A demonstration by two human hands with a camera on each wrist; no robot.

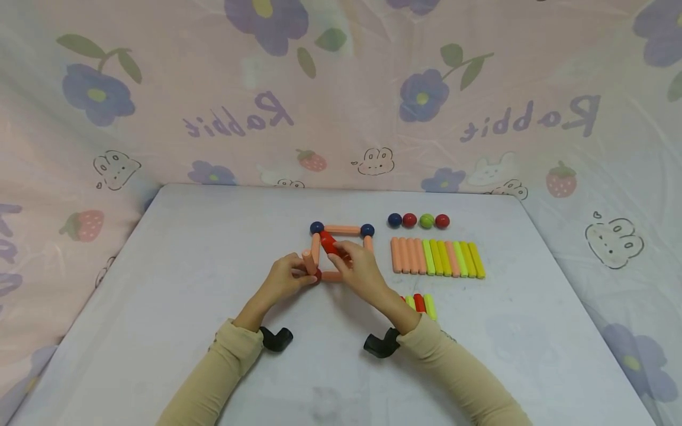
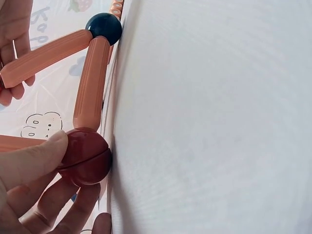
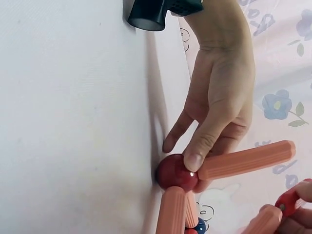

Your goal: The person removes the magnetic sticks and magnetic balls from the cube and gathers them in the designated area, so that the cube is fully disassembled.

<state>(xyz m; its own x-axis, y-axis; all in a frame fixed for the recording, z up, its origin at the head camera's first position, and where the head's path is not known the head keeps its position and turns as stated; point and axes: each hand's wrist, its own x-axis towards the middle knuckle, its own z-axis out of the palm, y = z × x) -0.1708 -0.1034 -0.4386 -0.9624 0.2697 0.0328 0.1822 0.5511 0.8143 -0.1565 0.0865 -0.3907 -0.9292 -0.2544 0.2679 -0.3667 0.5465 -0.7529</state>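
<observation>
On the white table stands a four-sided frame of orange sticks (image 1: 343, 229) joined by balls. My left hand (image 1: 285, 278) grips the dark red ball (image 2: 85, 156) at its front-left corner, thumb on one side. An orange stick (image 3: 248, 160) rises from that ball. Blue balls (image 1: 367, 231) sit at the back corners. Another orange stick (image 2: 48, 56) reaches up from the back-left blue ball (image 2: 103, 29). My right hand (image 1: 362, 269) pinches a red piece (image 1: 328, 242) at that stick's upper end; fingers hide its full shape. The front-right corner is behind my right hand.
A row of blue, red and green balls (image 1: 427, 220) lies behind and to the right. In front of it is a row of orange, yellow and green sticks (image 1: 439, 258). Red and green sticks (image 1: 420, 303) lie partly under my right forearm.
</observation>
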